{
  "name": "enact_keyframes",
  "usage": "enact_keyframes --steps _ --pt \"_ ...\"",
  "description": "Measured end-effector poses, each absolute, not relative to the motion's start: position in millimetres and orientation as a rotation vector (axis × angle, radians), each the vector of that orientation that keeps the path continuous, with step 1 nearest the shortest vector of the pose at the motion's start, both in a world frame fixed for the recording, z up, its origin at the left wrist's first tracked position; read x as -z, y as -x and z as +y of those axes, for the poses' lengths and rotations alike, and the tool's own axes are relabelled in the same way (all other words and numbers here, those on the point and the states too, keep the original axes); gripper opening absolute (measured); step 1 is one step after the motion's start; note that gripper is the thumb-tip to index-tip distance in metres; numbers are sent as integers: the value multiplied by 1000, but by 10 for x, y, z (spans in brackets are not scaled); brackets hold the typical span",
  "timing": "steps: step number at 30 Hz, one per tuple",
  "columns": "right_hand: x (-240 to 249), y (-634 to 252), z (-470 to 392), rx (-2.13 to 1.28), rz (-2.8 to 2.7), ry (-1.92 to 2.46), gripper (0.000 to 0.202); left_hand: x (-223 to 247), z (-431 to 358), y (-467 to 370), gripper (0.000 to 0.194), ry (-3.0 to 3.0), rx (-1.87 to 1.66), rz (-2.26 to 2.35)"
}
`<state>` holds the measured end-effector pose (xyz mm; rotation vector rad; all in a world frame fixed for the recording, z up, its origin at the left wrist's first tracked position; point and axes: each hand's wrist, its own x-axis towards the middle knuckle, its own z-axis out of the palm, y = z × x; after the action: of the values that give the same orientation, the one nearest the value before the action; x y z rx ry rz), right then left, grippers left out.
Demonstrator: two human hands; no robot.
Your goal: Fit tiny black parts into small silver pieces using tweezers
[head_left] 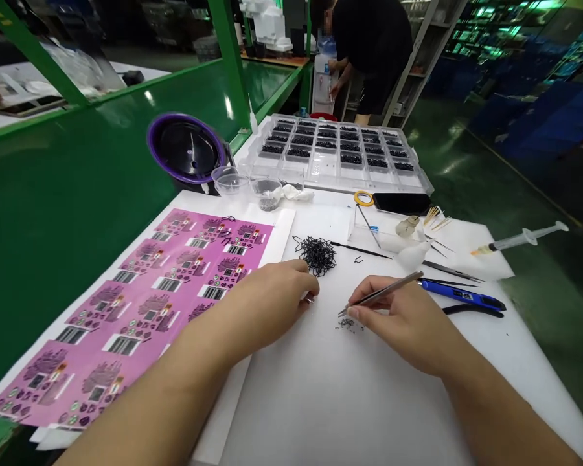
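Right hand (408, 320) fingers clamped on tweezers (381, 292), tips at small black parts (348, 323) on white counter (350, 395). Left hand (276, 291) fingers pinched on tiny metal piece (309, 299), beside black wire pile (317, 254). Risk: tweezer slip flicks parts away; forearm drags pink label sheets (140, 304). Barcodes present, print too small to read.

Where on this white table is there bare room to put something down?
The widest bare patch is the near white table, between the two forearms, below the left hand and right hand. A smaller bare patch lies right of the blue tool. It is crowded behind the hands: black pile, tweezers, syringe, cups, tray. Pink sheets fill the left.
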<state>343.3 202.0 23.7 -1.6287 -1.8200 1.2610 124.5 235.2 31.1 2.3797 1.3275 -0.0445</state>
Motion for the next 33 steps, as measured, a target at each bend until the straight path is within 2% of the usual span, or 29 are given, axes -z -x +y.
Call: enact_keyframes --steps 10,33 --pt "-230 -3432 1998 -1190 -1927 1658 6 -327 2365 -1255 11 -2342 -110 1332" --pt "-262 -3453 2024 -1168 -1952 1592 7 -287 2368 -1294 18 -2325 -60 1318"
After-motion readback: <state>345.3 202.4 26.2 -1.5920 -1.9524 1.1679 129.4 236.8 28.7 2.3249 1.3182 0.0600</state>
